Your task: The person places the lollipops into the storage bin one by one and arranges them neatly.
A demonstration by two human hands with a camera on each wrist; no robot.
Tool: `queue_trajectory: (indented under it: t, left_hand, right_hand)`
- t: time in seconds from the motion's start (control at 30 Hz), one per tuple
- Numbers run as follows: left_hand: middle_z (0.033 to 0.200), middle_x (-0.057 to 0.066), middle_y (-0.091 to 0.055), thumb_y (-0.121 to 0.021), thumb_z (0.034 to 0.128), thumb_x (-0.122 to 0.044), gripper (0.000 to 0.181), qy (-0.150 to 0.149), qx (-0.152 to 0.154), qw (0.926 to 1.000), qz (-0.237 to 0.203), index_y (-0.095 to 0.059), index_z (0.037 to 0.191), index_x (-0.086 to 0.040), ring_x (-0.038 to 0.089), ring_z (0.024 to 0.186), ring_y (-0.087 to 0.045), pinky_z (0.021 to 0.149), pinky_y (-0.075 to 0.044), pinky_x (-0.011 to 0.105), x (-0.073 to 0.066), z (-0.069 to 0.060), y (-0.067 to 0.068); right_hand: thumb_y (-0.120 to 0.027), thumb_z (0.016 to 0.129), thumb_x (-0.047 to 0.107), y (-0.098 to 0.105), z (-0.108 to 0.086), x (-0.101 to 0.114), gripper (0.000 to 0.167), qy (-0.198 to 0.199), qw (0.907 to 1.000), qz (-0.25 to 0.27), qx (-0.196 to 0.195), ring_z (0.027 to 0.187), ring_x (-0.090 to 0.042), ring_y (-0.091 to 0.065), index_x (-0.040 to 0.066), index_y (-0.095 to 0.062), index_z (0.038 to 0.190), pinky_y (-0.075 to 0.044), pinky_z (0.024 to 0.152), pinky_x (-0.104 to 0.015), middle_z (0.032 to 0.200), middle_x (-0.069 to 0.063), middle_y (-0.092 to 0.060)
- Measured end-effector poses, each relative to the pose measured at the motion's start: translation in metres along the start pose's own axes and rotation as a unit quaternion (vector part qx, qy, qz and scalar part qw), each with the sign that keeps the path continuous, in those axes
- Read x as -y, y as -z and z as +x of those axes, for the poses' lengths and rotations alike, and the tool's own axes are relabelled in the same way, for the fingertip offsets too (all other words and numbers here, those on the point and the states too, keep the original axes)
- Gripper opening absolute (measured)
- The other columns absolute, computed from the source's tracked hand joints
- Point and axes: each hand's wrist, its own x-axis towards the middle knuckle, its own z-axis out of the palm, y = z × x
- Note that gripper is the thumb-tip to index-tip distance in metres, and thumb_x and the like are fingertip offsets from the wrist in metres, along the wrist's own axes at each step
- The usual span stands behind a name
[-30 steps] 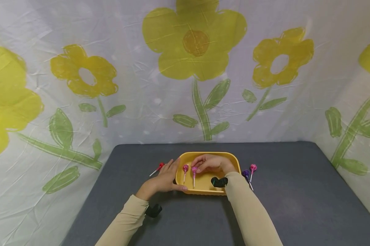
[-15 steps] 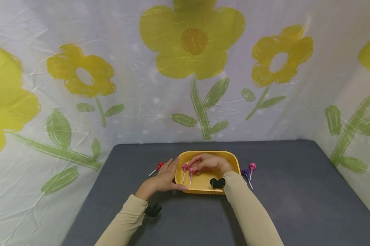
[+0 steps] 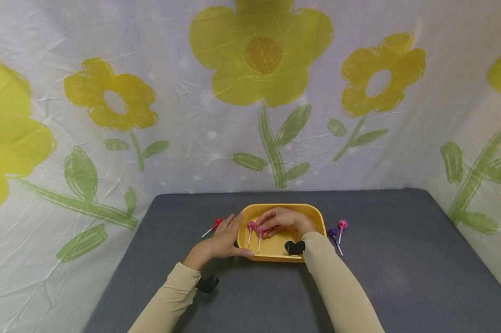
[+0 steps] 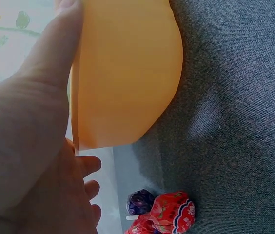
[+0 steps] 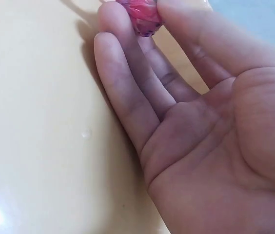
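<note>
The left hand point(image 3: 224, 241) rests on the left end of a yellow tray point(image 3: 282, 259), its thumb at the near rim and its fingers stretched along the left side. In the left wrist view the thumb lies against the tray's orange-looking wall point(image 4: 127, 73). Inside the tray the right hand point(image 3: 284, 221) pinches the head of a pink lollipop point(image 3: 260, 230), whose stick points toward the near rim. Just left of it lies another pink lollipop point(image 3: 250, 226). The right wrist view shows the wrapped candy point(image 5: 145, 17) between thumb and fingertips.
Beyond the left hand, a red lollipop point(image 3: 218, 222) lies on the dark grey table point(image 3: 400, 259). Right of the tray are a purple lollipop point(image 3: 332, 232) and a pink one point(image 3: 343, 225). A flowered cloth point(image 3: 208, 138) hangs behind the table.
The right hand has moved slightly left with the pinched lollipop, bringing it closer to the other pink one in the tray. The left hand has stayed at the tray's end.
</note>
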Motion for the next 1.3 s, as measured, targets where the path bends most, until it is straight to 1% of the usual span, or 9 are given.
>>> queue_trajectory:
  t: [0.23,0.37,0.5,0.63,0.8,1.03,1.13,1.3]
  left_hand:
    - [0.166,0.018,-0.014,-0.071,0.0769,-0.067,0.126,0.001,-0.003,1.0000,-0.002,0.002,0.159,-0.005,0.041,0.155,-0.005,0.123,-0.010,0.063,-0.0005,0.0013,0.0005]
    - [0.166,0.018,-0.013,-0.071,0.0774,-0.066,0.125,0.000,-0.002,1.0000,-0.002,0.001,0.159,-0.005,0.041,0.155,-0.005,0.123,-0.009,0.062,-0.0015,0.0006,0.0011]
    - [0.167,0.018,-0.012,-0.071,0.0772,-0.067,0.126,0.003,0.000,1.0000,-0.003,0.001,0.159,-0.005,0.041,0.155,-0.005,0.123,-0.009,0.063,-0.0012,0.0011,0.0008]
    - [0.166,0.018,-0.013,-0.070,0.0773,-0.068,0.126,0.000,-0.002,1.0000,0.001,0.001,0.159,-0.004,0.042,0.155,-0.005,0.123,-0.009,0.063,-0.0002,0.0019,0.0006]
    - [0.167,0.017,-0.013,-0.069,0.0773,-0.069,0.126,0.001,0.002,1.0000,0.008,0.002,0.159,-0.005,0.041,0.155,-0.004,0.123,-0.008,0.062,-0.0004,0.0022,0.0013]
    - [0.167,0.018,-0.013,-0.070,0.0776,-0.067,0.125,0.007,0.002,1.0000,0.001,0.002,0.159,-0.006,0.041,0.155,-0.004,0.123,-0.009,0.062,-0.0027,0.0001,0.0021]
    - [0.166,0.018,-0.014,-0.071,0.0772,-0.067,0.126,0.008,0.000,1.0000,0.002,0.001,0.159,-0.005,0.041,0.155,-0.005,0.123,-0.009,0.062,-0.0029,-0.0009,0.0017]
    - [0.167,0.017,-0.012,-0.071,0.0774,-0.067,0.126,0.006,0.002,1.0000,-0.003,0.001,0.159,-0.005,0.041,0.155,-0.004,0.123,-0.009,0.062,-0.0040,-0.0012,0.0035]
  right_hand:
    - [-0.061,0.096,0.003,0.0034,0.0074,-0.0081,0.029,0.014,0.9999,0.003,0.002,0.083,-0.012,-0.070,-0.006,-0.060,0.124,-0.060,0.087,-0.035,0.094,0.002,-0.071]
    - [-0.061,0.096,0.004,0.0029,0.0081,-0.0094,0.031,0.011,0.9999,-0.005,-0.004,0.081,-0.012,-0.071,-0.007,-0.058,0.124,-0.060,0.084,-0.034,0.093,0.002,-0.070]
    - [-0.062,0.096,0.005,0.0019,0.0073,-0.0078,0.030,0.005,0.9999,-0.009,-0.008,0.080,-0.010,-0.071,-0.008,-0.060,0.123,-0.060,0.084,-0.034,0.091,0.003,-0.072]
    - [-0.061,0.097,0.005,0.0016,0.0076,-0.0061,0.027,0.012,0.9998,-0.014,-0.009,0.080,-0.010,-0.070,-0.008,-0.061,0.120,-0.060,0.084,-0.033,0.089,0.003,-0.072]
    - [-0.061,0.097,0.007,0.0015,0.0081,-0.0058,0.029,0.009,0.9999,-0.010,-0.007,0.080,-0.010,-0.070,-0.007,-0.061,0.122,-0.060,0.085,-0.032,0.090,0.003,-0.072]
    - [-0.063,0.094,0.000,0.0018,0.0081,-0.0067,0.031,0.015,0.9997,-0.016,-0.011,0.086,-0.010,-0.070,-0.010,-0.061,0.123,-0.059,0.089,-0.033,0.095,0.003,-0.071]
    - [-0.063,0.095,0.002,0.0015,0.0087,-0.0071,0.030,0.017,0.9997,-0.015,-0.008,0.085,-0.010,-0.071,-0.008,-0.062,0.123,-0.059,0.088,-0.033,0.095,0.002,-0.072]
    - [-0.063,0.096,0.010,0.0008,0.0076,-0.0043,0.027,0.003,0.9995,-0.028,-0.014,0.076,-0.012,-0.070,-0.002,-0.063,0.121,-0.061,0.078,-0.030,0.089,0.000,-0.072]
